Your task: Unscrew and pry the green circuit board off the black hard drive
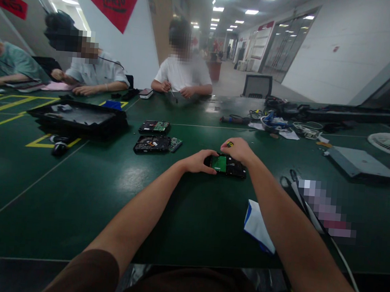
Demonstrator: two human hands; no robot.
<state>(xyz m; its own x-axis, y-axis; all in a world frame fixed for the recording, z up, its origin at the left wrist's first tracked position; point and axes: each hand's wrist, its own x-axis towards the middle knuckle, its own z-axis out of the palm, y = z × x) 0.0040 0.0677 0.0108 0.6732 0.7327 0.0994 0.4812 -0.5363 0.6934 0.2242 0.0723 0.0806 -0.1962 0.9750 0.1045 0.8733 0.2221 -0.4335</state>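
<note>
On the green table lies a black hard drive (235, 167) with a green circuit board showing on its upper face. My left hand (200, 161) grips its left end, thumb along the near edge and fingers along the far edge. Above the drive's far side, my right hand (237, 148) is closed around a small black-and-yellow screwdriver (230, 144). Only the end of its handle shows; the tip is hidden behind the hand. Left of my hands lie two more hard drives, one farther back (154, 126) and one nearer (152, 144). A small loose circuit board (175, 144) touches the nearer one.
Black trays (79, 116) are stacked at the left. A blue-and-white packet (258, 225) lies under my right forearm. A grey metal box (362, 163) and tangled cables (274, 120) are at the right. Several people (184, 71) sit across the table.
</note>
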